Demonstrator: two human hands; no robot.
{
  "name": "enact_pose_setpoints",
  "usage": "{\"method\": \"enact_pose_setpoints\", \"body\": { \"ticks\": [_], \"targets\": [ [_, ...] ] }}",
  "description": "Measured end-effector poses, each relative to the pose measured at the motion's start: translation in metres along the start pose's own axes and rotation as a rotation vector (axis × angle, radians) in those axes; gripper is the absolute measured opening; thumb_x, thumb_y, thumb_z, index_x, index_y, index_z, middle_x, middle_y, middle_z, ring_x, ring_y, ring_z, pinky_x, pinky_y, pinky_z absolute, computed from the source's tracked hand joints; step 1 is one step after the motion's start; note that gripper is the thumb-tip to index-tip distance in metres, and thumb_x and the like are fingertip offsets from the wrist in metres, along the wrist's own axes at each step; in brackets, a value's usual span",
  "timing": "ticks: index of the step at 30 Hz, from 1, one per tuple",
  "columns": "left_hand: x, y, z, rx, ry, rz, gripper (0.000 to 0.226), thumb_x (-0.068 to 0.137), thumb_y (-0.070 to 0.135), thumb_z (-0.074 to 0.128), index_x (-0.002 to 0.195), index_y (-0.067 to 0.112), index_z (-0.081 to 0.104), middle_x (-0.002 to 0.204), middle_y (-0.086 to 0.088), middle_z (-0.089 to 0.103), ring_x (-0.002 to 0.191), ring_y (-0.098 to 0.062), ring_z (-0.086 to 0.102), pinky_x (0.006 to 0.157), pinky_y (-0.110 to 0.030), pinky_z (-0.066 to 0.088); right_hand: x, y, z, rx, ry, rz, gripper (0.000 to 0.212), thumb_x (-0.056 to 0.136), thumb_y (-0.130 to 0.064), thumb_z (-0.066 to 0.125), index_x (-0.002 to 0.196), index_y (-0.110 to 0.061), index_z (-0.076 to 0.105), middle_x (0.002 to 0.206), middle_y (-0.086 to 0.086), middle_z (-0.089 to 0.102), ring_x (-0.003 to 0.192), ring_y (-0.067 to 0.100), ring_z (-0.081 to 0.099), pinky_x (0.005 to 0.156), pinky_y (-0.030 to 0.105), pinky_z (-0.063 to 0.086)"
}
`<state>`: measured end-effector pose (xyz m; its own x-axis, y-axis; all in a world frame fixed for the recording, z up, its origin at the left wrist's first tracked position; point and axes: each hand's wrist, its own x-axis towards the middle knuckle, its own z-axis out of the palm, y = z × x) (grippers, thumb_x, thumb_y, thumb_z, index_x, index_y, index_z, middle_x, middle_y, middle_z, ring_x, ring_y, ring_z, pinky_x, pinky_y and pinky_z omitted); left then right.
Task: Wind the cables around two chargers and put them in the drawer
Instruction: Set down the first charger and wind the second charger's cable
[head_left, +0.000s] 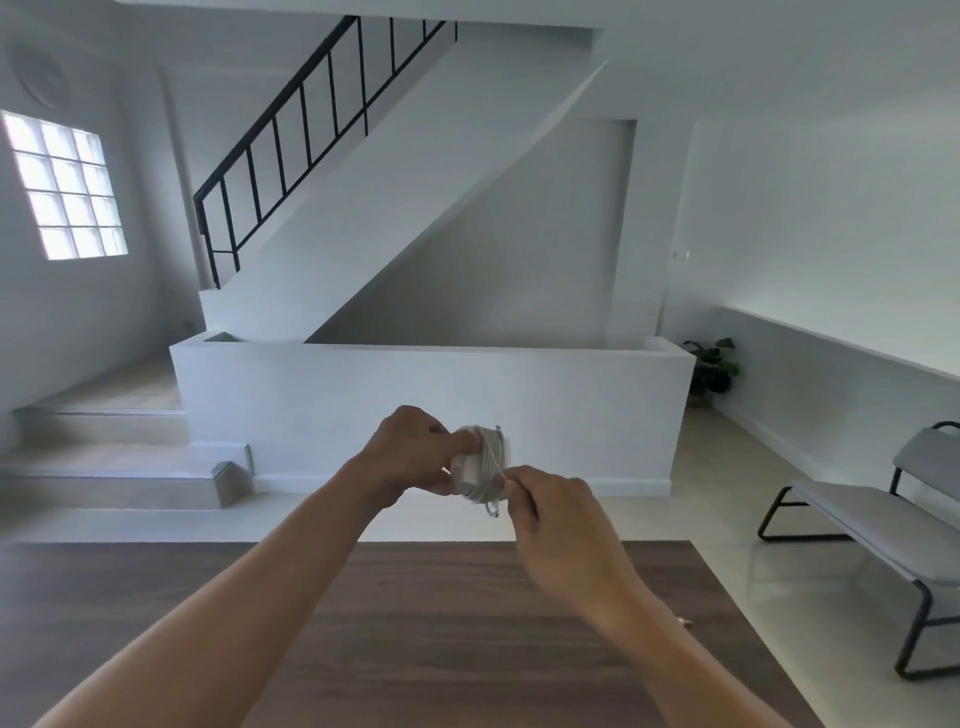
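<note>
A white charger (470, 467) is held up in the air in front of me, above the far edge of a dark wooden table (441, 623). My left hand (413, 449) grips the charger block from the left. Its white cable (492, 457) is wrapped in several turns around the block. My right hand (553, 519) pinches the cable's loose end just below and right of the block; the plug tip hangs under it. A second charger and the drawer are out of view.
A small pale object (684, 621) lies at the table's right edge, half hidden by my right forearm. A grey bench (883, 525) stands on the right. A white half wall (431, 395), a staircase and steps are beyond the table.
</note>
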<state>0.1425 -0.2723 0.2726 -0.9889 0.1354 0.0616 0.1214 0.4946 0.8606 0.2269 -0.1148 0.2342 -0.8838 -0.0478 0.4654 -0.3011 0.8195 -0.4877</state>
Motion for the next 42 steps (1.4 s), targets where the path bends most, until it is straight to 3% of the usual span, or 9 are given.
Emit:
{"method": "enact_pose_setpoints", "body": {
  "ticks": [5, 9, 14, 21, 25, 28, 34, 38, 42],
  "targets": [
    [0.000, 0.003, 0.002, -0.031, 0.023, -0.013, 0.030, 0.084, 0.028, 0.069, 0.073, 0.002, 0.061, 0.075, -0.013, 0.065, 0.055, -0.022, 0.072, 0.076, -0.036, 0.060, -0.015, -0.003, 0.026, 0.270, 0.057, 0.097, 0.027, 0.100, -0.021, 0.038, 0.097, -0.019, 0.065, 0.046, -0.009, 0.046, 0.046, 0.008, 0.043, 0.049, 0.019, 0.028],
    [0.000, 0.003, 0.003, -0.092, 0.048, -0.018, 0.029, 0.087, 0.026, 0.069, 0.077, -0.001, 0.063, 0.077, -0.013, 0.066, 0.052, -0.021, 0.070, 0.063, -0.030, 0.061, -0.029, -0.011, 0.041, 0.389, 0.011, 0.113, 0.026, 0.101, -0.023, 0.039, 0.102, -0.023, 0.065, 0.046, -0.030, 0.049, 0.045, 0.002, 0.047, 0.052, 0.013, 0.033],
    [-0.008, 0.005, 0.006, -0.106, -0.020, -0.005, 0.034, 0.089, 0.022, 0.066, 0.089, -0.012, 0.067, 0.079, -0.012, 0.070, 0.053, -0.020, 0.070, 0.056, -0.024, 0.058, -0.036, 0.004, 0.058, 0.548, 0.033, 0.189, 0.026, 0.101, -0.021, 0.042, 0.097, -0.024, 0.067, 0.047, -0.013, 0.049, 0.041, 0.006, 0.039, 0.046, 0.012, 0.031],
    [-0.022, 0.011, 0.016, -0.195, -0.198, 0.067, 0.021, 0.093, 0.020, 0.063, 0.086, 0.002, 0.071, 0.079, -0.007, 0.070, 0.058, -0.017, 0.066, 0.065, -0.026, 0.057, -0.034, 0.016, 0.061, 0.621, 0.017, 0.170, 0.025, 0.102, -0.021, 0.042, 0.093, -0.024, 0.065, 0.056, -0.005, 0.042, 0.045, 0.005, 0.034, 0.046, 0.019, 0.031],
    [-0.031, 0.019, 0.018, -0.232, -0.332, 0.158, 0.020, 0.095, 0.019, 0.060, 0.088, 0.003, 0.071, 0.076, -0.006, 0.071, 0.064, -0.019, 0.065, 0.062, -0.026, 0.055, -0.014, 0.034, 0.043, 0.455, -0.079, 0.241, 0.025, 0.100, -0.021, 0.045, 0.078, -0.016, 0.056, 0.062, -0.004, 0.050, 0.049, 0.004, 0.042, 0.049, 0.018, 0.037],
    [-0.036, 0.018, 0.015, -0.024, -0.359, 0.239, 0.017, 0.091, 0.023, 0.065, 0.096, 0.009, 0.074, 0.079, -0.003, 0.074, 0.068, -0.015, 0.066, 0.059, -0.024, 0.053, 0.014, 0.052, 0.011, 0.153, -0.182, 0.076, 0.007, 0.090, -0.012, 0.060, 0.084, -0.011, 0.063, 0.078, -0.002, 0.067, 0.070, 0.010, 0.064, 0.063, 0.026, 0.054],
    [-0.036, 0.005, 0.014, 0.234, -0.301, 0.275, 0.020, 0.084, 0.036, 0.069, 0.097, 0.021, 0.076, 0.078, 0.002, 0.076, 0.059, -0.014, 0.065, 0.064, -0.028, 0.054, 0.046, 0.044, -0.050, -0.006, -0.333, 0.017, 0.020, 0.094, -0.021, 0.055, 0.087, -0.023, 0.073, 0.068, -0.011, 0.064, 0.065, 0.006, 0.059, 0.064, 0.022, 0.046],
    [-0.031, 0.004, 0.015, 0.191, -0.265, 0.250, 0.021, 0.085, 0.035, 0.067, 0.095, 0.018, 0.075, 0.082, 0.001, 0.076, 0.077, -0.029, 0.072, 0.068, -0.036, 0.058, 0.047, 0.023, -0.064, -0.112, -0.300, -0.022, 0.023, 0.095, -0.024, 0.051, 0.089, -0.022, 0.073, 0.072, -0.016, 0.060, 0.069, 0.003, 0.057, 0.066, 0.025, 0.044],
    [-0.028, 0.008, 0.017, 0.160, -0.198, 0.252, 0.022, 0.084, 0.031, 0.071, 0.098, 0.014, 0.066, 0.079, -0.001, 0.072, 0.071, -0.029, 0.073, 0.070, -0.043, 0.061, 0.034, 0.008, -0.060, -0.137, -0.174, -0.040, 0.025, 0.096, -0.028, 0.048, 0.094, -0.019, 0.072, 0.088, -0.003, 0.068, 0.080, 0.018, 0.061, 0.072, 0.034, 0.050]
  ]
}}
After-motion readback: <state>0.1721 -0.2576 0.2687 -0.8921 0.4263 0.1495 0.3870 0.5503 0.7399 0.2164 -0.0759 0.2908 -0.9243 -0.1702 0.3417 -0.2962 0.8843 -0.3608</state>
